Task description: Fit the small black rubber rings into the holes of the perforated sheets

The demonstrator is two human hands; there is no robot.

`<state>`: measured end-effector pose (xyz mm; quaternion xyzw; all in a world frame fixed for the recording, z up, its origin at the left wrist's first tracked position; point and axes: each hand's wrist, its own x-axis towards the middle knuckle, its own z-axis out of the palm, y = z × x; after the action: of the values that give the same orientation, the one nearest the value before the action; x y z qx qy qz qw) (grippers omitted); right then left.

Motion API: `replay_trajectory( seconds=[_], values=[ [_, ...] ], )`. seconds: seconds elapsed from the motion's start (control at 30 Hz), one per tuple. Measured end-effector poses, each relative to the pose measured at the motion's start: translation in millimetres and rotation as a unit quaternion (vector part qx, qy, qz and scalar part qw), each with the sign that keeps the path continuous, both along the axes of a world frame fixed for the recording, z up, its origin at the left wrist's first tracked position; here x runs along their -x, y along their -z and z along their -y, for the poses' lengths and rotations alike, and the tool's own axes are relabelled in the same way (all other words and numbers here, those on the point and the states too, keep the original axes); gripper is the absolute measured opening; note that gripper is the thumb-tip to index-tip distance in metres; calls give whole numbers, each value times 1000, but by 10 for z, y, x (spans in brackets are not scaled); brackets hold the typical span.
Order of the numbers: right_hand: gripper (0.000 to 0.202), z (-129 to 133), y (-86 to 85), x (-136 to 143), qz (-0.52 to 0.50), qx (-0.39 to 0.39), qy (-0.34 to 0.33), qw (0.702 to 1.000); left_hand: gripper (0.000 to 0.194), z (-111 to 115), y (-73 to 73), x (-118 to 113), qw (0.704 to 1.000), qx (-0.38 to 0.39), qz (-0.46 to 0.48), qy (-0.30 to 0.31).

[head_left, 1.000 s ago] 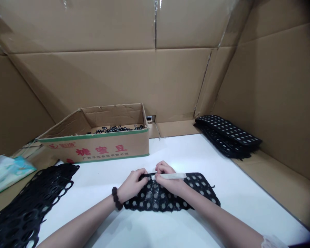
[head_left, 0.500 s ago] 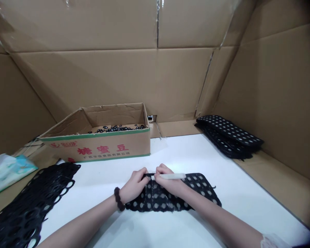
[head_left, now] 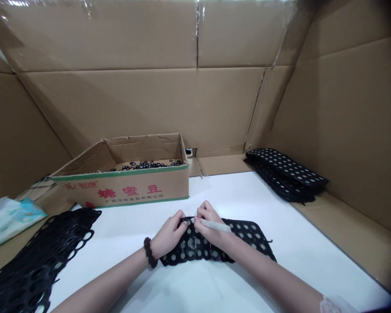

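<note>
Sheet (head_left: 190, 245), black and dotted, lies between, partly under, both hands (head_left: 167, 237) (head_left: 213, 235)

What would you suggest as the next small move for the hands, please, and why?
Probably press the white tool gently against the far edge of the black sheet: the right hand holds it near there, and the left hand grips the sheet close by.

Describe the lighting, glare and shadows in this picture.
Head view: glare streaks top the cardboard wall, the upper-right corner is dark, a soft shadow falls on the white table beside the left forearm, and the black pad glints faintly.
</note>
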<state>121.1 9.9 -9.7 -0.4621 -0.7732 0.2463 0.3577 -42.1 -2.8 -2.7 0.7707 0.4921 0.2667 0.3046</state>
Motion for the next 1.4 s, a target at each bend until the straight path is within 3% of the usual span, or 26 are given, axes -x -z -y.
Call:
replay_trajectory(
  seconds=[0.2, 0.37, 0.53, 0.73, 1.0, 1.2, 1.4],
  values=[
    [18, 28, -70, -101, -5, 87, -93, 992, 10, -75, -51, 63, 998, -26, -54, 19],
    [19, 65, -56, -114, 37, 101, -55, 993, 8, -93, -63, 109, 993, -27, -93, 69],
    [22, 74, -82, -121, 12, 117, -67, 991, 8, -103, -135, 137, 984, -39, -122, 121],
    [23, 55, -111, -127, -15, 164, -72, 984, 12, -118, -149, 152, 989, -9, -84, 125],
    [26, -5, -43, -161, -74, 214, -106, 968, 12, -108, -158, 166, 986, 94, -14, 133],
    [23, 75, -40, -85, -22, 158, -47, 986, 10, -116, -104, 158, 984, 126, 19, 127],
    [24, 130, 4, 2, 1, -11, -35, 999, 10, -79, -75, 135, 993, 65, 0, 95]
  ],
)
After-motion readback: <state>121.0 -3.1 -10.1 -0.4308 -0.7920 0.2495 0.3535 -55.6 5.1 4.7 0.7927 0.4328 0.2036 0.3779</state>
